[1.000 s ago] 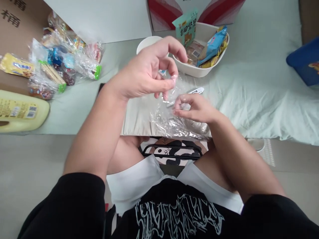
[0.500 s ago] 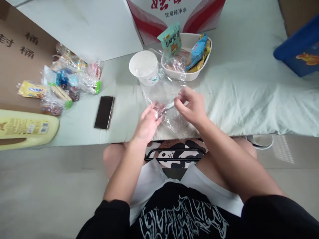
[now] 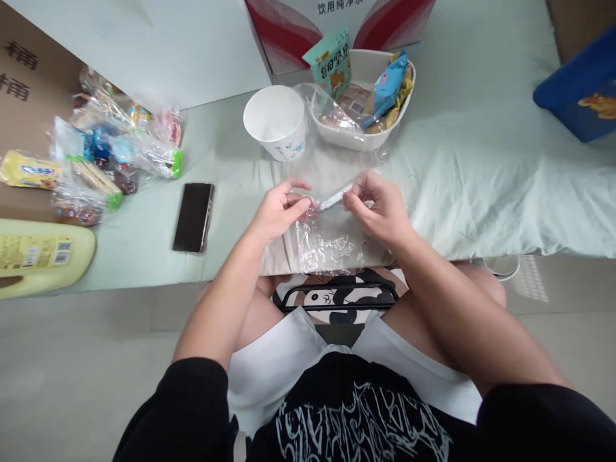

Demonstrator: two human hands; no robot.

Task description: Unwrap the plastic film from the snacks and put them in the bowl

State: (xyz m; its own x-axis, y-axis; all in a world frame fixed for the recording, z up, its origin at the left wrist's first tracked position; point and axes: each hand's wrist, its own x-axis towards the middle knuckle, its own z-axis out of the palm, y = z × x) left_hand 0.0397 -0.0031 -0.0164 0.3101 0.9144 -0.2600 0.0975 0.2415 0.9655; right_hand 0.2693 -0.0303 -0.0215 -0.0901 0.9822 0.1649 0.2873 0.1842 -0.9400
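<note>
My left hand pinches the edge of a clear plastic bag that lies crumpled on the pale cloth in front of me. My right hand is closed on the same bag from the other side, beside a thin silvery strip that runs between the two hands. Whether the strip is part of the bag I cannot tell. Just beyond my hands stand a white paper cup and a white bowl holding several snack packets.
A black phone lies left of my hands. Bagged snacks are piled at the far left, with a yellow bottle near the table edge. A red and white carton stands behind. A blue object sits at far right.
My left hand came down from in front of the cup and closed on the bag's edge. The right hand stayed on the bag. The view shifted, so the phone shows.
</note>
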